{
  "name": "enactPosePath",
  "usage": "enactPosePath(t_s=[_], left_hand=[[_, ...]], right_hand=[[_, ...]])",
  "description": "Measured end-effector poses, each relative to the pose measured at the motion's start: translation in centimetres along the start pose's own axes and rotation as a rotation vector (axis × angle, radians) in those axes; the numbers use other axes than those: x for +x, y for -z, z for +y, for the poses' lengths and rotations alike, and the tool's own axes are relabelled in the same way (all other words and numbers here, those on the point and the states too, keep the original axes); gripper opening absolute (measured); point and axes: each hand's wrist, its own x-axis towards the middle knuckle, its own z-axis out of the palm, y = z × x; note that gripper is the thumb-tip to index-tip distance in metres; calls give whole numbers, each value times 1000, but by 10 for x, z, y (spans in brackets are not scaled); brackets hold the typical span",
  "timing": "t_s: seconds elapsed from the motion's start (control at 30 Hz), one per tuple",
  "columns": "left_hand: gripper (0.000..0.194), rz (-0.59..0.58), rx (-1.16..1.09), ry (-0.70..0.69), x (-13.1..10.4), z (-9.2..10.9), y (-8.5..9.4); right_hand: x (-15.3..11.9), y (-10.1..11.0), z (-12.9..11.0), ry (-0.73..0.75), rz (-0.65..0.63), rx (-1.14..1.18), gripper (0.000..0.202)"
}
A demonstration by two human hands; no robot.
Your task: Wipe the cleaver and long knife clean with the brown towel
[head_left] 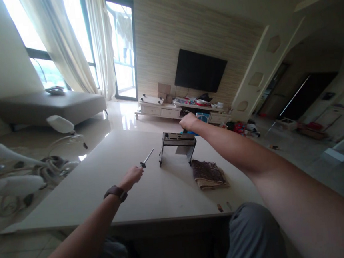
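The left hand [133,176] is closed around a thin rod [147,158] that points up and right at the dark stand [177,144] on the worktop [104,183], and the right hand [188,122] is closed on the stand's far top edge.

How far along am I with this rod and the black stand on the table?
Done: the black stand sits upright on the table, with a folded cloth beside it. In hand: your left hand grips a thin metal rod, tip pointing toward the stand, and your right hand is closed at the stand's top rear. Left: the rod is not yet touching the stand.
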Motion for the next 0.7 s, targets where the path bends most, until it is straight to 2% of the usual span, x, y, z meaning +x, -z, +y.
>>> enactPosePath(t_s=[0.17,0.4,0.47,0.53,0.63,0.7], left_hand=[[21,68,-202,-54,-5,10,-8],[18,47,-469,-261,-19,33,-29],[18,27,-520,-315,-25,40,-38],[19,1,-563,-363,-30,47,-48],[21,-52,-613,-412,-36,54,-66],[23,-92,-645,-432,-39,58,-80]], right_hand=[[8,-29,-16,46,-25,-5,31],[7,-33,-15,94,28,0,27],[3,-31,-19,140,117,12,27],[-4,-30,-28,224,295,34,28],[-16,-28,-51,481,593,41,32],[-24,-27,-69,701,688,20,34]])
